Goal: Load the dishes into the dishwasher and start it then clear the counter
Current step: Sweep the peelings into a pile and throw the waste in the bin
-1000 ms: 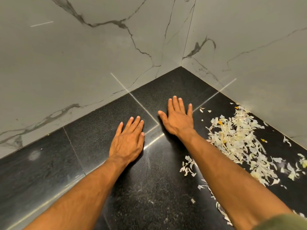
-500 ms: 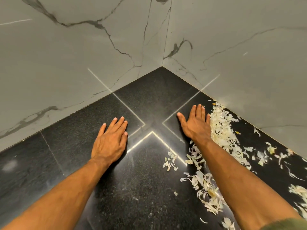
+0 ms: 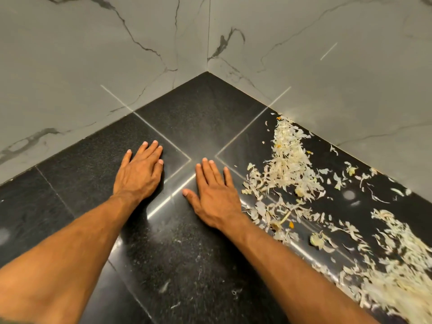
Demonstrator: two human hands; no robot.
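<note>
Both my hands lie flat on a black stone counter (image 3: 201, 118) in its inner corner. My left hand (image 3: 139, 171) rests palm down with straight fingers, left of the light seam lines. My right hand (image 3: 215, 195) lies palm down just right of it, fingers straight, its outer edge against a pile of pale shredded vegetable scraps (image 3: 289, 164). More scraps (image 3: 397, 277) spread along the counter toward the lower right. Neither hand holds anything.
Grey marble-patterned walls (image 3: 93, 54) meet in a corner behind the counter and close it off at the back and right. The left part of the counter shows bare black stone (image 3: 58, 183) with faint smears.
My right hand has slid back toward me and to the left, away from the wall. The scraps now lie further right of it. My left hand has stayed flat in place.
</note>
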